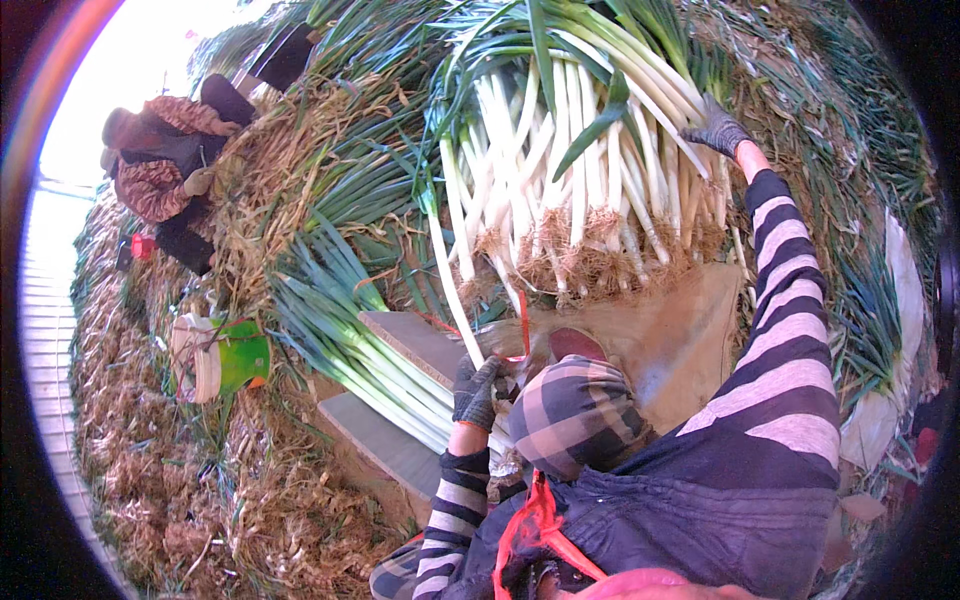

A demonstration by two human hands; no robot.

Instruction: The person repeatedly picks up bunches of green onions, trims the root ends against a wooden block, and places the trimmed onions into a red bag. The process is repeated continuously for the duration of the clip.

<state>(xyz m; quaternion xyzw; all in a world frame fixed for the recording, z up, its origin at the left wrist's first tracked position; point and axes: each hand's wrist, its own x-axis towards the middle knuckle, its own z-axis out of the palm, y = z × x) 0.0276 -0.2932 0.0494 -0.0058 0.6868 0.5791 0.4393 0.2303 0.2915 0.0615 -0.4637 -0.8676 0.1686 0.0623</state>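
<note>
My left hand (476, 394), in a dark knit glove, grips the white lower end of a single leek (452, 289), whose green leaves point away from me. Reached out to the far right, my right hand (718, 129), in a grey knit glove, is closed around the white stalks of several leeks (645, 67) that lie over the large heap. The heap of leeks (574, 165) has its roots (585, 255) turned towards me. Left of my left hand, a bundle of cleaner white stalks (397, 375) rests between two boards (412, 341).
A person (169, 157) with a gloved hand sits at the upper left among leeks. A green and white bucket (225, 358) stands at the left, beside dry leaf and root waste (277, 480). A brown sheet (675, 322) lies before me. A white sheet (900, 300) wraps leeks at the right.
</note>
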